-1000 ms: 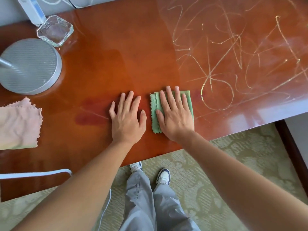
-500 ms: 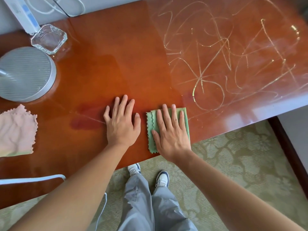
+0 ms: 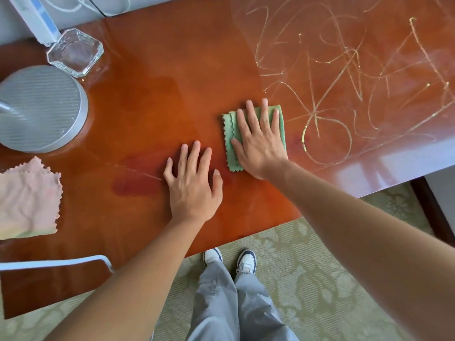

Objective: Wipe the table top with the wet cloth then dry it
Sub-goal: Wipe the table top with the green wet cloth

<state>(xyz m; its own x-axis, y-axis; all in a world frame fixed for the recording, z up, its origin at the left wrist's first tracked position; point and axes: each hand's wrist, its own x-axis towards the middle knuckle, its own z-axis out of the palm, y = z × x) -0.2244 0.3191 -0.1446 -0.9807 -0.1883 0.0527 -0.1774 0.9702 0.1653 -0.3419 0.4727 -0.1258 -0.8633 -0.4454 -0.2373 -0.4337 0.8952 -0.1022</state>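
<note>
The right hand lies flat, fingers spread, pressing the green cloth onto the table top; it pins the cloth under the palm rather than closing around it. The left hand rests open and flat on bare wood just left of the cloth, gripping nothing.

Change: against the two earlier views, the cloth and right hand now sit further from the near edge and closer to the yellow scribble marks at upper right, while the left hand keeps its bracing position. This indicates a wiping stroke running away from the person toward the marked area, which appears unwiped.

Location and orientation: the cloth sits at centre frame, folded into a rectangle. Its long axis runs from the near edge toward the far edge, tilted slightly. The scalloped edge faces left, toward the left hand.

A darker damp patch lies left of the left hand. The pink cloth, probably for drying, lies untouched at the left edge.
</note>
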